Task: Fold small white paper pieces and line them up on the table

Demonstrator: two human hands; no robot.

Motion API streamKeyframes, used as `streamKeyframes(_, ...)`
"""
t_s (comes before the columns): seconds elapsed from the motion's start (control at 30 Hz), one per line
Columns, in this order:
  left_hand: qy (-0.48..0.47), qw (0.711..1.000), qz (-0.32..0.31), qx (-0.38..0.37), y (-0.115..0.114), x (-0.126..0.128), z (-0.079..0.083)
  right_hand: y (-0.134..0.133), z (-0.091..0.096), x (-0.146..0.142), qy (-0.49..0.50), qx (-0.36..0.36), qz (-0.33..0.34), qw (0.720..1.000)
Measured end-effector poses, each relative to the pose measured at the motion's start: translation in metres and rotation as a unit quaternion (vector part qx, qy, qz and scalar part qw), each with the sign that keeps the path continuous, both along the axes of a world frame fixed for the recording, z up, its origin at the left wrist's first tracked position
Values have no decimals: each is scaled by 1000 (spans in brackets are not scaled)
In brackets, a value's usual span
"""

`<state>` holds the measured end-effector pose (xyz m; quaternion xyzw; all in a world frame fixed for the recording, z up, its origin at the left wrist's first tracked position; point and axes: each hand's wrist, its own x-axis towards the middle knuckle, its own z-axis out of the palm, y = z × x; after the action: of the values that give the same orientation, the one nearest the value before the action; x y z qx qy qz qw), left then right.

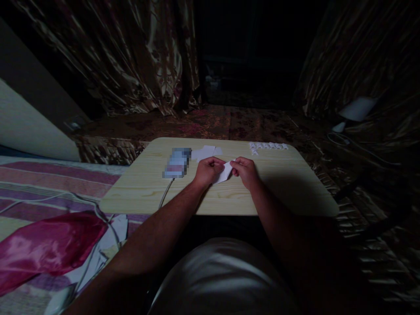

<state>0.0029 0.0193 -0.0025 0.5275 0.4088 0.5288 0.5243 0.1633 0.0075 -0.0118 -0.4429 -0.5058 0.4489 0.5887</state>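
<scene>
Between my hands, just over the wooden table, is a small piece of white paper with slanted, folded-looking edges. My left hand is closed on its left side, thumb over the paper. At the upper right corner my right hand pinches it between thumb and fingers. Beyond my left hand lie some loose white paper sheets, overlapping one another. Several small folded white paper pieces sit in a row near the far right edge, with one more just in front of the row.
A blurred-out phone-like device lies on the table's left part, a cable running from it over the near edge. Left of the table are a striped bedspread and a shiny pink bag. A white lamp stands at right.
</scene>
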Motion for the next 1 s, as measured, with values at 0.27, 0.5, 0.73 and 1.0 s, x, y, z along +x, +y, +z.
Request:
streamKeyframes(0.27, 6, 1000, -1, 2, 1, -1, -1, 0, 1, 0, -1, -3, -8, 1000)
streamKeyframes(0.5, 10, 1000, 4, -3, 0, -1, 0, 0, 1, 1, -4, -1, -12, 1000)
streamKeyframes(0.73, 13, 1000, 2, 0, 0, -1, 0, -1, 2, 0, 4, 3, -10, 1000)
streamKeyframes(1.0, 11, 1000, -2, -2, 1, -1, -1, 0, 2, 1, 11, 4, -13, 1000)
